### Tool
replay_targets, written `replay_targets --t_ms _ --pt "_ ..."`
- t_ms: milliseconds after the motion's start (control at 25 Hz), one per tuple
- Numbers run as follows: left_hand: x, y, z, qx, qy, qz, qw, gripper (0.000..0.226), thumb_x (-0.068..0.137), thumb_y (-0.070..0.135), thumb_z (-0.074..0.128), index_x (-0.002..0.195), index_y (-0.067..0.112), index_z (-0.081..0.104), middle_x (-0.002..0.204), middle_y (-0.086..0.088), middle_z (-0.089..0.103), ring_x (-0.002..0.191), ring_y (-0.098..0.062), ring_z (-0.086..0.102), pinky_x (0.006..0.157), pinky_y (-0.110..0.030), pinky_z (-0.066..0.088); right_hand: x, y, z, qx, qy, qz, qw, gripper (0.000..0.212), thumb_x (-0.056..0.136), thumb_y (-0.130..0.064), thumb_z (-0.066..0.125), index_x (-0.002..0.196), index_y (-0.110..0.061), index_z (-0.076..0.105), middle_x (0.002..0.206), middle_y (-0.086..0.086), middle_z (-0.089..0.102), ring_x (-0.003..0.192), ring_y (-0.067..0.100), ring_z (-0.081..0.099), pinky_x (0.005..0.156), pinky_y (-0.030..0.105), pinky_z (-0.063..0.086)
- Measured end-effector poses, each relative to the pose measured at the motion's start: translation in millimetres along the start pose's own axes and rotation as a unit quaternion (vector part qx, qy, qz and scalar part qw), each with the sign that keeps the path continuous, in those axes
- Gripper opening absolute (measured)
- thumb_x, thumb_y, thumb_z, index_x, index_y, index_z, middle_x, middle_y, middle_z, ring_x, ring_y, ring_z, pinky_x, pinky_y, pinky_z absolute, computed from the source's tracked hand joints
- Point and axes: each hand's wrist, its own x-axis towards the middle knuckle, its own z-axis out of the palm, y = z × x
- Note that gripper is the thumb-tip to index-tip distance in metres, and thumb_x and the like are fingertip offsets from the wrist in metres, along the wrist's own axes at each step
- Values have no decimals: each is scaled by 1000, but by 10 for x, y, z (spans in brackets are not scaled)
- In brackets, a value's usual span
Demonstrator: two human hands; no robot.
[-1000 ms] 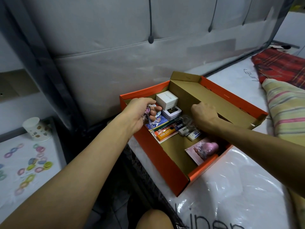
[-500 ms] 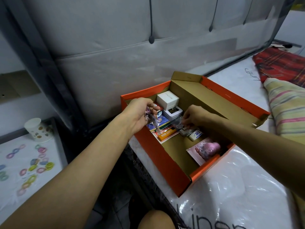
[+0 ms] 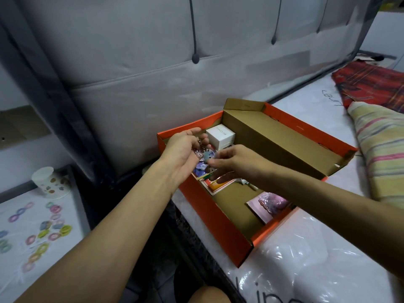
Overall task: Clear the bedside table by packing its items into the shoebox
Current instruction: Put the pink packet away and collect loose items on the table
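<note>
Nearest me, on my left, the bedside table point(image 3: 72, 232) has only a paper cup point(image 3: 49, 182) that I can make out; whether the coloured rings on its cover are printed or loose I cannot tell. Past that, the orange shoebox point(image 3: 218, 217) sits open on the plastic-wrapped mattress point(image 3: 306, 270), with a pink packet point(image 3: 271, 204) in its near corner and an orange card pack point(image 3: 218, 185) further in.

Both hands meet over the box's left side. My left hand point(image 3: 183, 149) lies palm up, fingers loosely curled round a bunch of keyring charms point(image 3: 200, 153). My right hand point(image 3: 238, 164) pinches one round blue charm point(image 3: 208, 155) from it between thumb and forefinger, other fingers relaxed underneath.

Behind them a white box point(image 3: 220, 135) stands at the far end, the lid point(image 3: 284, 141) hinged open to the right.

I judge this as mid-packing: the charms are above the box, not yet down. Next I should lower them into the bare floor between packet and card pack, then fetch the cup
</note>
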Motion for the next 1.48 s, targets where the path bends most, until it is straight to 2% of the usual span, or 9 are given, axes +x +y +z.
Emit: replay_targets --t_ms 240,400,600,800,880,1000,1120,1320,1480 --pt "-37 67 -39 -25 -48 18 998 50 86 -20 29 133 -10 45 103 -31 56 65 -20 62 77 -33 52 -4 -99 -69 95 74 -23 992 18 89 -19 65 94 -2 68 78 7 71 63 15 65 58 22 55" --pt "-91 36 -42 6 -82 -6 997 40 93 -12 34 129 -9 52 117 -31 58 102 -35 65 78 -36 60 41 -127 -6 122 82 -21 989 22 83 -14 71 100 0 66 73 4 71 57 11 63 48 18 49" --pt "-70 -1 -65 -60 -112 -36 991 29 101 3 39 116 -12 59 108 -26 66 87 -28 74 81 -35 61 130 -134 35 115 81 16 990 18 81 -19 76 88 -5 68 68 1 70 60 12 65 52 20 51" --pt "73 1 -93 139 -103 43 984 29 100 4 46 94 0 75 99 -14 74 92 -19 73 72 -25 58 228 -64 27 164 31 75 983 14 79 -19 76 81 -7 68 75 6 71 66 14 68 59 23 55" --pt "191 42 -140 349 -90 103 927 18 91 -6 59 96 0 75 93 -11 76 86 -14 73 72 -21 57 246 11 1 127 15 100 987 14 79 -18 75 78 -7 66 71 6 70 62 14 66 56 21 54" --pt "407 111 -159 633 -112 142 753 16 83 -1 74 96 7 77 87 -1 75 72 -5 67 66 -13 51 308 106 21 45 22 136 989 18 78 -18 78 78 -7 63 70 5 67 58 12 60 50 19 50" --pt "541 111 -69 763 -146 145 612 18 78 1 78 91 15 77 82 2 72 63 3 61 47 -3 40 405 173 61 -22 30 144 989 20 78 -18 78 81 -5 63 71 6 63 57 12 57 58 23 51" --pt "645 -2 -11 863 -172 69 470 27 72 3 83 95 16 76 92 -4 73 69 -14 64 53 -17 45 517 328 153 -100 16 156 983 27 76 -16 81 90 2 66 57 4 65 47 11 60 52 25 56" --pt "604 -48 41 897 -180 27 403 18 73 9 83 90 14 78 92 -7 74 75 -20 68 54 -18 46 625 436 294 -257 26 149 954 36 74 -26 83 66 -10 52 54 1 58 39 8 51 30 13 33"
